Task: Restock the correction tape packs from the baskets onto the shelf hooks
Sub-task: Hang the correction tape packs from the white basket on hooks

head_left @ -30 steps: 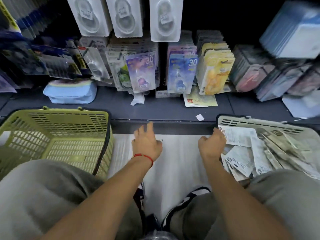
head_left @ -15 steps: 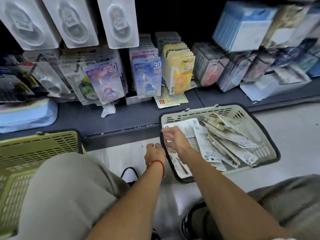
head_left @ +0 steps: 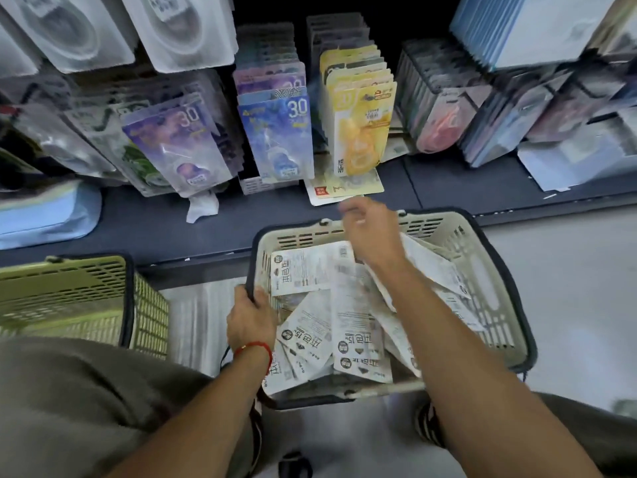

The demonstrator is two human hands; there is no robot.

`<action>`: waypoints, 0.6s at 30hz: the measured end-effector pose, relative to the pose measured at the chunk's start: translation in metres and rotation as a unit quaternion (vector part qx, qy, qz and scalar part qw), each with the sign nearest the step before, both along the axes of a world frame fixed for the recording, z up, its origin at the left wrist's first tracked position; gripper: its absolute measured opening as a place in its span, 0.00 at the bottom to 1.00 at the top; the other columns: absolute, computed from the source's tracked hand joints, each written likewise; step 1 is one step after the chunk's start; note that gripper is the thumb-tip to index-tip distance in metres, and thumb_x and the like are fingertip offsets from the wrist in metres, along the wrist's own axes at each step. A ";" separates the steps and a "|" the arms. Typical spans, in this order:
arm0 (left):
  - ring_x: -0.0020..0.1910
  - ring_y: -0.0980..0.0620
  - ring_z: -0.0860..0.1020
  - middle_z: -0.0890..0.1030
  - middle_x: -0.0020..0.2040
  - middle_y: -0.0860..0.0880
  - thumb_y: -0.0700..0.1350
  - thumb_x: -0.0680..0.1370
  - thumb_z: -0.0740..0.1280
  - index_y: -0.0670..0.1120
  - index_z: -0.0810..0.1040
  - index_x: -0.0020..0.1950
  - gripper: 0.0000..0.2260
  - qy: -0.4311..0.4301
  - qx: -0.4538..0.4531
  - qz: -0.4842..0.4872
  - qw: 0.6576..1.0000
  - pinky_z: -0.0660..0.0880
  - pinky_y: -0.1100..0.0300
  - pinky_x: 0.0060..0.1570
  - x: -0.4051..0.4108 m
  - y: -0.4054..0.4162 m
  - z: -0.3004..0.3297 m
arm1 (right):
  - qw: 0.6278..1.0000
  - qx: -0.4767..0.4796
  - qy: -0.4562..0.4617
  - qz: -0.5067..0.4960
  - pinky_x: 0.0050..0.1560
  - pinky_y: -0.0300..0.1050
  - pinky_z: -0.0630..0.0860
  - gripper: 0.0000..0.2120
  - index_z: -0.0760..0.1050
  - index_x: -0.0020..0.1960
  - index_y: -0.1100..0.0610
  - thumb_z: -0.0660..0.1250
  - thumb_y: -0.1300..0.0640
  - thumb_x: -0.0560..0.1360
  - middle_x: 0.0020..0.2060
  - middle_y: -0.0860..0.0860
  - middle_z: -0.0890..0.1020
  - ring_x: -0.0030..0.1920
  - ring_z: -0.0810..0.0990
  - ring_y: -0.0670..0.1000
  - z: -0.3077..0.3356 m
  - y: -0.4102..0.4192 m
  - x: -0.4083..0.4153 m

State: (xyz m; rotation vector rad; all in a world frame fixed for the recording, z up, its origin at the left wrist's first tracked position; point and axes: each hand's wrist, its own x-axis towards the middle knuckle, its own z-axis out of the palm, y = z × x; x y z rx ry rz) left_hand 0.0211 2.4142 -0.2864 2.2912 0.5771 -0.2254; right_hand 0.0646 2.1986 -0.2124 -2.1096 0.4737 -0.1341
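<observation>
A beige basket (head_left: 482,257) stands on the floor in front of me, full of white correction tape packs (head_left: 303,270) lying back side up. My left hand (head_left: 251,322) grips the basket's left rim. My right hand (head_left: 368,232) hovers over the far rim with its fingers curled; motion blur hides whether it holds a pack. On the shelf hooks hang rows of purple packs (head_left: 179,143), blue packs (head_left: 279,132) and yellow packs (head_left: 362,125).
A green basket (head_left: 69,291) stands at the left beside my knee. A loose yellow pack (head_left: 344,191) lies flat on the dark shelf (head_left: 138,229) just past my right hand. A light blue pouch (head_left: 44,215) lies at the shelf's left end. Stacked boxed goods fill the right.
The beige basket has come from the right to the middle in front of me. My left hand has taken hold of its rim. My right hand has lifted off the packs toward the far rim.
</observation>
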 end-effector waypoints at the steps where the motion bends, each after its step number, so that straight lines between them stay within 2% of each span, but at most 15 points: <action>1: 0.44 0.42 0.73 0.79 0.48 0.42 0.53 0.87 0.55 0.45 0.72 0.58 0.13 0.001 0.006 0.001 1.000 0.69 0.50 0.44 0.000 -0.001 0.000 | 0.996 -0.061 -0.014 -0.064 0.53 0.37 0.77 0.11 0.84 0.58 0.53 0.66 0.60 0.80 0.55 0.51 0.87 0.53 0.84 0.52 0.000 -0.031 -0.007; 2: 0.44 0.42 0.73 0.77 0.46 0.43 0.54 0.87 0.55 0.45 0.71 0.57 0.13 0.002 0.010 0.004 1.000 0.70 0.50 0.44 0.000 -0.001 0.000 | 0.983 -0.130 -0.010 -0.125 0.58 0.43 0.76 0.13 0.84 0.61 0.56 0.66 0.60 0.80 0.58 0.55 0.85 0.57 0.83 0.56 -0.005 -0.064 -0.016; 4: 0.44 0.41 0.73 0.76 0.45 0.43 0.54 0.87 0.55 0.45 0.71 0.57 0.13 0.007 0.021 0.007 1.000 0.70 0.49 0.43 0.000 -0.002 -0.001 | 0.946 -0.226 0.094 -0.212 0.65 0.56 0.73 0.18 0.78 0.68 0.59 0.64 0.56 0.81 0.65 0.62 0.79 0.66 0.75 0.65 -0.017 -0.120 -0.042; 6: 0.45 0.40 0.74 0.76 0.46 0.42 0.54 0.87 0.55 0.45 0.71 0.58 0.13 0.015 0.034 0.006 0.999 0.70 0.48 0.43 -0.001 -0.003 0.001 | 0.920 -0.185 0.241 -0.247 0.68 0.63 0.69 0.24 0.69 0.75 0.58 0.62 0.48 0.83 0.70 0.65 0.74 0.70 0.71 0.68 -0.028 -0.145 -0.061; 7: 0.45 0.39 0.74 0.77 0.46 0.41 0.54 0.87 0.55 0.44 0.71 0.58 0.14 0.016 0.036 0.005 0.999 0.70 0.48 0.43 -0.002 -0.004 0.001 | 0.918 -0.154 0.276 -0.241 0.70 0.63 0.67 0.26 0.66 0.77 0.57 0.61 0.45 0.83 0.70 0.65 0.74 0.71 0.72 0.68 -0.032 -0.150 -0.066; 12: 0.51 0.34 0.78 0.81 0.53 0.35 0.53 0.87 0.55 0.44 0.73 0.65 0.16 0.020 0.042 0.021 0.999 0.70 0.46 0.45 -0.003 -0.004 0.007 | 0.932 -0.148 0.306 -0.127 0.72 0.63 0.70 0.33 0.59 0.80 0.59 0.60 0.40 0.83 0.72 0.66 0.72 0.71 0.72 0.69 -0.028 -0.158 -0.069; 14: 0.55 0.32 0.79 0.81 0.55 0.35 0.53 0.87 0.55 0.45 0.73 0.67 0.16 0.030 0.059 0.030 0.997 0.72 0.45 0.47 -0.005 -0.007 0.013 | 0.910 -0.218 0.347 -0.054 0.72 0.62 0.70 0.38 0.55 0.82 0.59 0.63 0.39 0.82 0.75 0.65 0.68 0.73 0.70 0.68 -0.019 -0.161 -0.069; 16: 0.59 0.31 0.77 0.80 0.59 0.34 0.49 0.86 0.58 0.44 0.72 0.69 0.14 0.011 0.088 0.025 0.996 0.74 0.41 0.51 -0.007 -0.012 0.022 | 0.879 -0.373 0.292 0.041 0.72 0.60 0.69 0.36 0.61 0.80 0.57 0.67 0.42 0.79 0.75 0.60 0.67 0.74 0.68 0.63 -0.013 -0.156 -0.070; 17: 0.63 0.32 0.75 0.79 0.63 0.35 0.47 0.85 0.60 0.43 0.72 0.70 0.14 -0.014 0.109 0.013 0.994 0.74 0.38 0.56 -0.007 -0.014 0.027 | 0.879 -0.396 0.247 0.099 0.71 0.59 0.69 0.33 0.64 0.78 0.56 0.69 0.46 0.78 0.75 0.57 0.68 0.73 0.68 0.61 -0.012 -0.151 -0.069; 18: 0.67 0.32 0.72 0.77 0.67 0.35 0.44 0.84 0.62 0.43 0.72 0.71 0.16 -0.047 0.127 -0.006 0.991 0.71 0.36 0.61 -0.006 -0.016 0.033 | 0.890 -0.360 0.230 0.161 0.71 0.57 0.70 0.31 0.66 0.77 0.55 0.71 0.49 0.78 0.74 0.56 0.70 0.72 0.70 0.59 -0.012 -0.145 -0.068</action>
